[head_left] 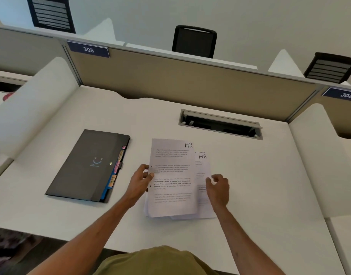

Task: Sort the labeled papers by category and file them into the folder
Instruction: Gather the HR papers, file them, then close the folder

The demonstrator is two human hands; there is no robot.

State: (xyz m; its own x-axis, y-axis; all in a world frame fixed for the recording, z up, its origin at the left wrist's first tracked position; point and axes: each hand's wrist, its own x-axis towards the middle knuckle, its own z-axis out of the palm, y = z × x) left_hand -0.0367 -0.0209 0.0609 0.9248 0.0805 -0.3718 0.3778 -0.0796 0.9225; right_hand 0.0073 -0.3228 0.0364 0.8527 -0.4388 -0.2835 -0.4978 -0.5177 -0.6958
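On the counter [250,175] we record: black folder [87,165], closed, far left; left hand [141,181] pinching the top HR sheet [172,175] by its left edge; second HR sheet [203,165] jutting out from beneath; right hand [218,187] loosely curled over it, and we cannot tell if it grips.

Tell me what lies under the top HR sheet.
A second sheet marked HR sticks out rightward; more paper edges show at the bottom. Their number and labels are covered.

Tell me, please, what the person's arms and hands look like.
The left forearm and right forearm are bare, no sleeves in view. Neither left hand nor right hand shows gloves, rings or a watch. An olive-green garment shows below.
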